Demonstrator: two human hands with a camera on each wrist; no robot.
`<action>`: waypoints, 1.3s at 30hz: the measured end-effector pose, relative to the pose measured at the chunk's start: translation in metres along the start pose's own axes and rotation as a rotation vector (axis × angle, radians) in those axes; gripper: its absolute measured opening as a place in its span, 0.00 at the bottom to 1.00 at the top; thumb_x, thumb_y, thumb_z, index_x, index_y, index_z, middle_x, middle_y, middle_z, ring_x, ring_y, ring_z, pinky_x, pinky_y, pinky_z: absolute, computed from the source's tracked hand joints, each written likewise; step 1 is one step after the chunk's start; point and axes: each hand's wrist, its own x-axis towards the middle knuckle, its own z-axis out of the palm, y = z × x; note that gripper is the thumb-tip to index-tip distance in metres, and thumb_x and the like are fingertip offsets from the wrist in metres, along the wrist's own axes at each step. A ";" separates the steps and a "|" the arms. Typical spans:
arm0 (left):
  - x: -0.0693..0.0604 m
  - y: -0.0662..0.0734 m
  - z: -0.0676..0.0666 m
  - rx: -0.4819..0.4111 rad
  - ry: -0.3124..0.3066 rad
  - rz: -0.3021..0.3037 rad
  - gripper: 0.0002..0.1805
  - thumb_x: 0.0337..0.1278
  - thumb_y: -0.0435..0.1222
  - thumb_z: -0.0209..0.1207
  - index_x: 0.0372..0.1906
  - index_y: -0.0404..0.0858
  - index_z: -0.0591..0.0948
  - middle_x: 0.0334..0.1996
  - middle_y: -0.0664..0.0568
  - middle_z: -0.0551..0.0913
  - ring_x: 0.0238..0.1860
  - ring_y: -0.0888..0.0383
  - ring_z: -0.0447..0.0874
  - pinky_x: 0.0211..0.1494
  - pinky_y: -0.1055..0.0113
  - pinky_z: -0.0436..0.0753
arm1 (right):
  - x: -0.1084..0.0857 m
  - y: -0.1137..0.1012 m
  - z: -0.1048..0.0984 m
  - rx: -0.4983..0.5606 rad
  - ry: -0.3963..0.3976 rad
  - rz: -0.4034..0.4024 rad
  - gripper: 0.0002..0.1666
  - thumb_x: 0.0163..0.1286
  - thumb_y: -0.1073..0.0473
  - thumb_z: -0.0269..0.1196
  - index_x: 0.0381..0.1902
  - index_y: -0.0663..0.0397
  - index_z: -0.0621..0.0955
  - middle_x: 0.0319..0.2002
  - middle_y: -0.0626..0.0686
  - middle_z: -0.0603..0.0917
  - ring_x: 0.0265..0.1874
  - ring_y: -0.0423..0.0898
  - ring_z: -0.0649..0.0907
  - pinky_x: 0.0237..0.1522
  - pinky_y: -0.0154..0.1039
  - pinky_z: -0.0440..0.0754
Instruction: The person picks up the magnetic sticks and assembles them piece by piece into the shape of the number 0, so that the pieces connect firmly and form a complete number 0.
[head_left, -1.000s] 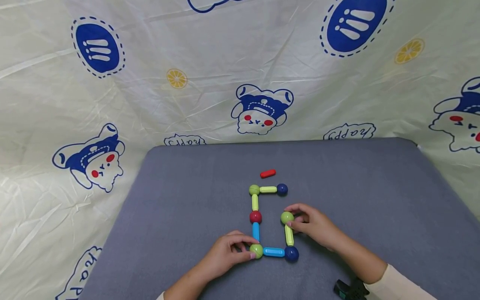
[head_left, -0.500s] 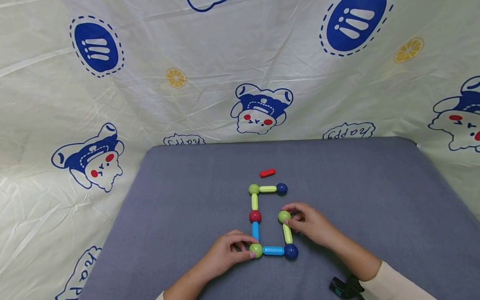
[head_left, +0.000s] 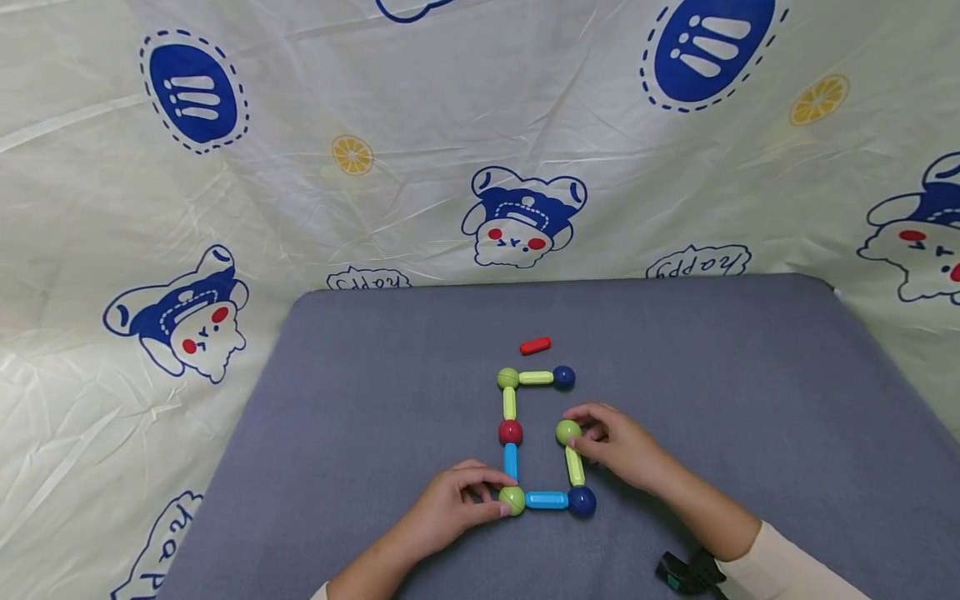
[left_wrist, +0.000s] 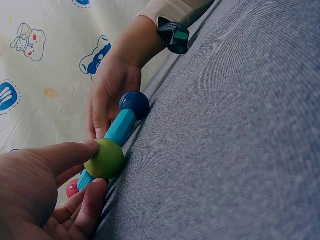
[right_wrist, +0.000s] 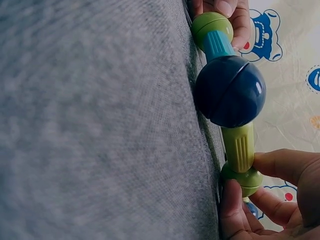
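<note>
A chain of balls and rods lies on the grey table. My left hand (head_left: 465,504) pinches the green ball (head_left: 512,501) at its lower left corner, between thumb and fingers. From that ball a blue rod (head_left: 547,501) runs right to a dark blue ball (head_left: 582,502). A yellow-green rod (head_left: 575,467) leads up from there to another green ball (right_wrist: 242,179), which my right hand (head_left: 626,446) pinches. On the left side another blue rod (head_left: 511,462) joins a red ball (head_left: 511,432). Above it come a yellow-green rod (head_left: 510,403) and a third green ball (head_left: 507,378).
At the top, a yellow-green rod (head_left: 536,378) ends in a dark blue ball (head_left: 564,377). A loose red rod (head_left: 536,346) lies beyond it on the grey table (head_left: 375,375). A black device (head_left: 688,573) sits at the right wrist. Behind hangs a printed sheet (head_left: 420,208).
My right hand has shifted slightly left with its green ball, tilting the rod under it. The lower dark blue ball has moved up a little. My left hand stays put.
</note>
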 end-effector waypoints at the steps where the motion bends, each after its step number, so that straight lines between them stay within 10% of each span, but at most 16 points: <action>1: 0.000 0.000 0.000 0.000 0.000 0.000 0.15 0.56 0.44 0.72 0.49 0.50 0.89 0.39 0.52 0.84 0.35 0.69 0.78 0.39 0.74 0.79 | 0.000 0.000 0.000 -0.004 0.002 0.002 0.18 0.71 0.60 0.65 0.58 0.52 0.81 0.51 0.56 0.81 0.38 0.44 0.81 0.34 0.35 0.83; 16: 0.000 -0.001 0.001 0.005 0.004 -0.009 0.14 0.56 0.44 0.72 0.48 0.52 0.89 0.38 0.52 0.84 0.34 0.69 0.78 0.39 0.74 0.79 | 0.014 -0.008 -0.013 -0.016 0.081 -0.073 0.23 0.70 0.54 0.67 0.60 0.54 0.79 0.52 0.58 0.78 0.37 0.47 0.77 0.29 0.34 0.77; 39: -0.001 0.001 -0.001 -0.026 -0.002 -0.013 0.14 0.56 0.44 0.72 0.48 0.51 0.89 0.40 0.53 0.84 0.35 0.69 0.79 0.38 0.74 0.79 | 0.092 -0.020 -0.036 -0.055 0.167 -0.105 0.23 0.72 0.56 0.65 0.61 0.56 0.79 0.58 0.61 0.75 0.52 0.55 0.80 0.48 0.45 0.80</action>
